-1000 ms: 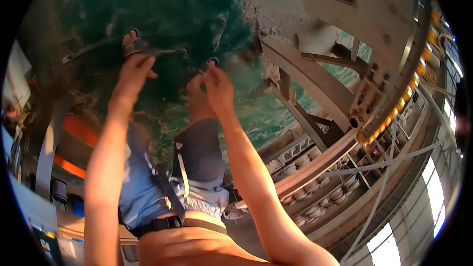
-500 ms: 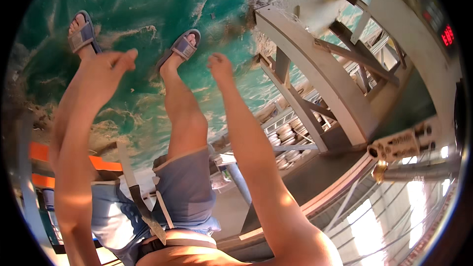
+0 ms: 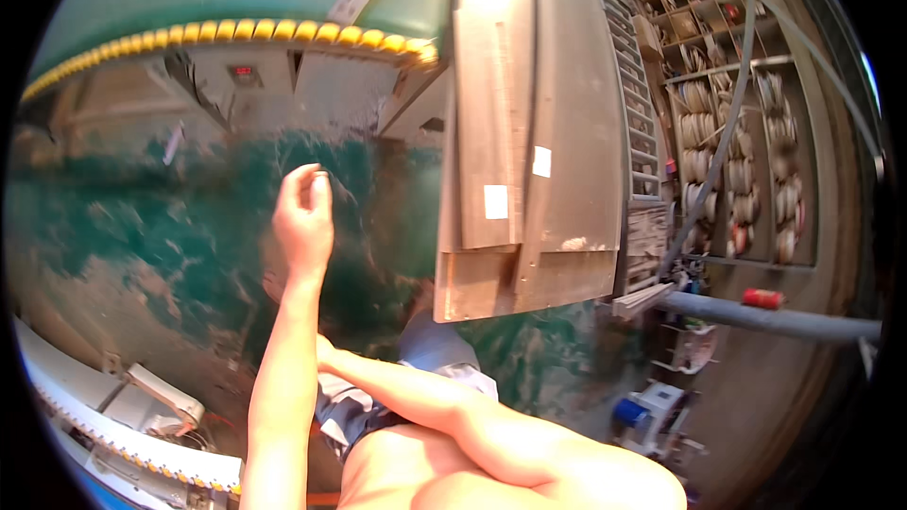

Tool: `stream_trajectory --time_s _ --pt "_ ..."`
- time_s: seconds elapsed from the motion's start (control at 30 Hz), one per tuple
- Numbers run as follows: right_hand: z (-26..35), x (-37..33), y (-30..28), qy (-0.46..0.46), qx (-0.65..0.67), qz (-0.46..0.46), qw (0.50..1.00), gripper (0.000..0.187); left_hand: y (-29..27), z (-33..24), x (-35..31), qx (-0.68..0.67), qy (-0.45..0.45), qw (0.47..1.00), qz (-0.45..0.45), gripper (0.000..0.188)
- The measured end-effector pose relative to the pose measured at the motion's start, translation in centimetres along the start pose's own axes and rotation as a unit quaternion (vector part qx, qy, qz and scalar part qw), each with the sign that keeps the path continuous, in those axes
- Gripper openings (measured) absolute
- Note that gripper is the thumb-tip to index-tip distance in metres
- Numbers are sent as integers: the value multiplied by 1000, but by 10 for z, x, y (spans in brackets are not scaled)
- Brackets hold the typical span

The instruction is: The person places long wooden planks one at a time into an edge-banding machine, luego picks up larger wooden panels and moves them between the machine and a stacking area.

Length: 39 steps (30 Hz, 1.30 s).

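Note:
My left hand (image 3: pixel 302 217) is raised over the worn green floor (image 3: pixel 142 227). Its fingers are curled and the thumb meets the fingertips in a pinch; I see nothing held between them. My left forearm rises from the lower edge. My right forearm (image 3: pixel 425 397) crosses leftward below it, and the right hand is hidden behind the left arm. Grey shorts (image 3: pixel 435 354) show beneath the arms. Just right of the left hand stands a stack of long grey panels (image 3: pixel 520 132).
A conveyor edge with yellow rollers (image 3: pixel 236 33) curves across the top. Shelves holding reels (image 3: pixel 737 161) fill the right side. A grey pipe (image 3: pixel 765 319) with a red item (image 3: pixel 761 298) runs at right. White machinery (image 3: pixel 104 406) sits lower left, a blue-and-white device (image 3: pixel 642 416) lower right.
The view has swung sharply: the legs and sandalled feet are gone from sight and the panels and shelves have come in. Both hands were stretched out; now only the left shows, pinched.

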State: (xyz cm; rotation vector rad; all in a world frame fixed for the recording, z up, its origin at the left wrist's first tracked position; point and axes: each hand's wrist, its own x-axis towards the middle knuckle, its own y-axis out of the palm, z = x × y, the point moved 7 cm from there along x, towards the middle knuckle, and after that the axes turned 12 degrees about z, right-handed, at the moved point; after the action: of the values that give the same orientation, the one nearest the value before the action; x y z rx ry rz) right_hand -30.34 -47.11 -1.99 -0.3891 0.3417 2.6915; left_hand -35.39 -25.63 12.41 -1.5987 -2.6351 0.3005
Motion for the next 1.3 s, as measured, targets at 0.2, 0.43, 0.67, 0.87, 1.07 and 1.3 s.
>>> stream_trajectory --time_s 0.2,0.43,0.67,0.87,1.07,1.3 --pt "157 -152 -55 -82 -143 74 983 37 156 -63 -7 285 137 940 128 58" --pt "133 -414 -262 -5 -33 -385 922 26 222 -22 40 495 -84 862 64 95" --pt "104 -480 -426 -60 57 -370 925 24 252 -16 14 571 -13 819 53 102" --pt "64 -526 -622 97 -106 -295 945 36 246 -23 -6 592 43 804 39 99" --pt "-95 -769 -740 274 -288 -402 824 29 225 -49 -42 580 34 813 33 90" --pt "-216 -899 -724 538 -116 -210 808 21 224 -50 -57 507 -105 851 -85 64"
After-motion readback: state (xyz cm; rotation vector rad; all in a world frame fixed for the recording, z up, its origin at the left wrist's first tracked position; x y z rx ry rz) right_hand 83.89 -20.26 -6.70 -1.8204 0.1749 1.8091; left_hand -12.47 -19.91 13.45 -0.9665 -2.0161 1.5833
